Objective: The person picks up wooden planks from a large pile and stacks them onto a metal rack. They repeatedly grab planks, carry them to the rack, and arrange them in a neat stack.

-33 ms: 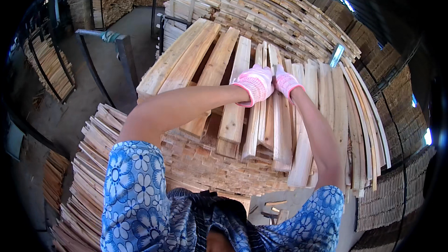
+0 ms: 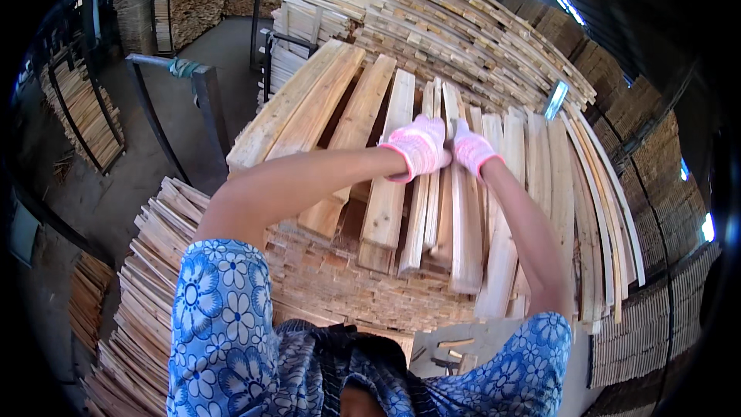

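My left hand, in a pink and white knit glove, is closed over narrow wooden strips on top of a lumber stack. Right beside it my right hand, gloved the same way, grips a pale wooden strip that runs lengthwise under it. The fingertips of both hands meet and are partly hidden. A wider board lies just left of the strips, and more pale boards lie to the right.
Thick planks lie at the stack's left, with gaps between. Behind rises a tall layered lumber pile. A dark metal frame stands at left, above loose slats. More stacked wood lines the right side.
The strips under my hands have shifted slightly toward me, and their near ends sit lower in view. My hands stay close together, still closed. The view has tilted a little.
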{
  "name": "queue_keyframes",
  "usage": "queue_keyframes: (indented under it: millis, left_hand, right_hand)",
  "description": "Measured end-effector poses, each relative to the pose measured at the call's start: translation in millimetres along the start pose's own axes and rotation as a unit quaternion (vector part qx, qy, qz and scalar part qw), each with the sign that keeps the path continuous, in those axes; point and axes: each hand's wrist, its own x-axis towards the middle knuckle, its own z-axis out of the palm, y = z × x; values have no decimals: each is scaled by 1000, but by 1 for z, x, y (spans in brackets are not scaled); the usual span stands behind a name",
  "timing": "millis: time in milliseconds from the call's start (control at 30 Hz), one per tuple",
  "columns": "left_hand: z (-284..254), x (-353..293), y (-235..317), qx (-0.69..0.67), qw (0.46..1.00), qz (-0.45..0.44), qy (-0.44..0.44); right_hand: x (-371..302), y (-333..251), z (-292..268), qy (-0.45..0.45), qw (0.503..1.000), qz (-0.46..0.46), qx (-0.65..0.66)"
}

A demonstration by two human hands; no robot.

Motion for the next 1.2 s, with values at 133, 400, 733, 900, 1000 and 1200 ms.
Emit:
queue_keyframes:
  millis: [133, 400, 733, 900, 1000, 1200]
  left_hand:
    - [-26, 10, 0, 37, 995, 31, -92]
    - [-19, 39, 8, 175, 965, 68, -185]
    - [-23, 35, 14, 197, 961, 56, -188]
    - [-24, 41, 22, 163, 974, 66, -143]
    - [-20, 38, 10, 80, 988, -15, -131]
    - [37, 75, -1, 352, 918, 150, -106]
  right_hand:
    - [-16, -5, 1, -21, 1000, 18, 13]
    - [-8, 16, 5, -46, 958, -7, 283]
    - [-32, 4, 4, -58, 919, 73, 383]
    - [-14, 29, 6, -15, 938, -10, 347]
    - [-17, 23, -1, -20, 952, 11, 306]
    - [3, 30, -22, -16, 994, -86, 73]
